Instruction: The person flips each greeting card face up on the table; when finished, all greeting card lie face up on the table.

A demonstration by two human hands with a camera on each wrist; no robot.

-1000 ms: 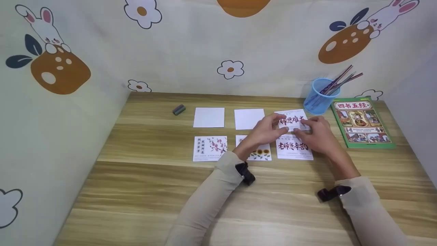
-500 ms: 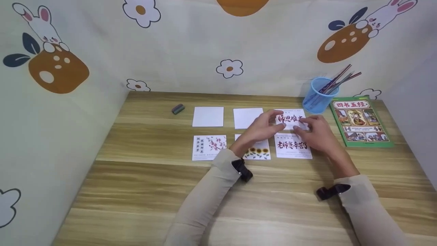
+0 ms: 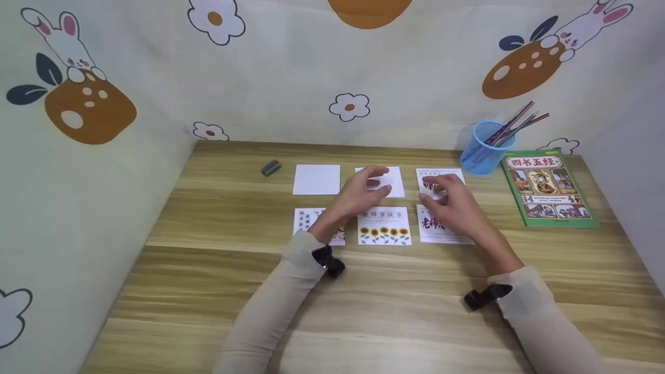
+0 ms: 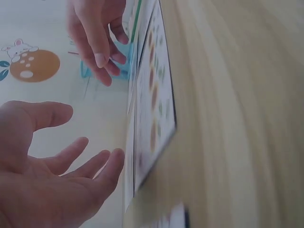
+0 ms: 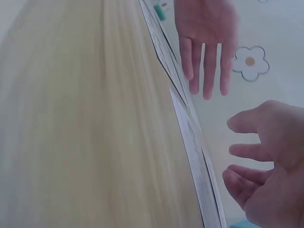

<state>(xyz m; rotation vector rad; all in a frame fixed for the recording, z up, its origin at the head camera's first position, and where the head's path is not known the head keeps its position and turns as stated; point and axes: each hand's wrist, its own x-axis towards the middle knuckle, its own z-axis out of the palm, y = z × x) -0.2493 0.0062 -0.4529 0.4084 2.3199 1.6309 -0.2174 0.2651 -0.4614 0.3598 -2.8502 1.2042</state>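
My left hand [image 3: 358, 193] hovers, fingers apart and holding nothing, in front of a blank white card [image 3: 396, 186] in the back row. My right hand [image 3: 453, 205] is likewise empty, its loosely bent fingers over a back-row card with red lettering [image 3: 425, 191] that they partly cover. In front of that lies another red-lettered card [image 3: 447, 237], half hidden by the right hand. A sunflower card [image 3: 384, 226] lies in the middle of the front row. The left wrist partly hides a blossom card [image 3: 303, 221]. Both wrist views show air under the fingers.
Another blank card [image 3: 316, 179] lies at the back left, near a small dark green block [image 3: 271, 168]. At the back right stand a blue mesh cup [image 3: 480, 156] of pencils and a green-bordered book [image 3: 550, 189]. A patterned cloth [image 3: 280, 78] hangs behind the table.
Both hands have drawn away from the back-right lettered card and moved left, the left hand farther. The sunflower card is now uncovered; the blossom card is more covered. The cards stay put.
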